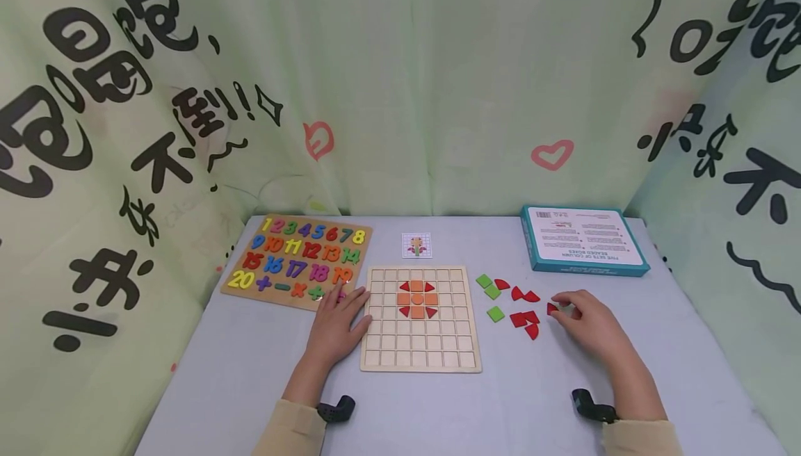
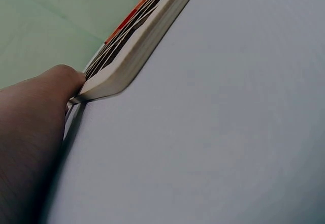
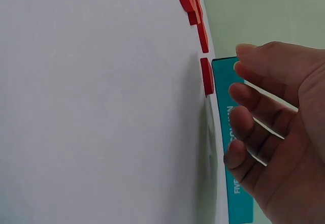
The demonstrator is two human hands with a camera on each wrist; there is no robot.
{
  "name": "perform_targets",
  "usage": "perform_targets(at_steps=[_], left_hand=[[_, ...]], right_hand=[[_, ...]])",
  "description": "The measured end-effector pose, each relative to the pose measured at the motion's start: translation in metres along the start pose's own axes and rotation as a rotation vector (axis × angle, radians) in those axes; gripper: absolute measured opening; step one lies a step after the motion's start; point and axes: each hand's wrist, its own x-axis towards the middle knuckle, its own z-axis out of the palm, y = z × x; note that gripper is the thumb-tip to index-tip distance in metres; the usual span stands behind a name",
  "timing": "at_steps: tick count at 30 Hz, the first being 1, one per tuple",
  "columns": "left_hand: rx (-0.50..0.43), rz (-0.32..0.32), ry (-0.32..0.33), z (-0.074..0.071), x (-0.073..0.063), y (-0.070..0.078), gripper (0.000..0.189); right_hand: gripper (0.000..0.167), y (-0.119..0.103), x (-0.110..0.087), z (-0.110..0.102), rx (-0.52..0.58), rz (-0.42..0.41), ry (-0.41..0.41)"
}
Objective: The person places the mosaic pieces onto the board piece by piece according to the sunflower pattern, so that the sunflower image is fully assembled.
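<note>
Pale green curtain point(image 1: 432, 80) surrounds white table point(image 1: 450, 414); spread left hand point(image 1: 336, 327) touches gridded board point(image 1: 421, 359). Loosely curled, empty right hand point(image 1: 590, 320) hovers.

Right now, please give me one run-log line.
left hand: touching grid board | right hand: near red piece | grid board: partly filled

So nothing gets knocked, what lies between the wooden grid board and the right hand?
Three green square tiles and several red tiles lie there, in the head view.
</note>
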Motion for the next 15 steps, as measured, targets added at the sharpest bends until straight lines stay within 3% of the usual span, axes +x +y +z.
perform_targets(at_steps=[8, 15], left_hand=[[0.006, -0.001, 0.002, 0.0008, 0.0000, -0.0012, 0.056], [0.004, -0.001, -0.003, 0.0001, -0.0003, -0.0002, 0.056]], right_hand=[[0.043, 0.0052, 0.0003, 0.0021, 0.030, -0.026, -0.036], [0.041, -0.0033, 0.0020, 0.0061, 0.047, -0.047, -0.045]])
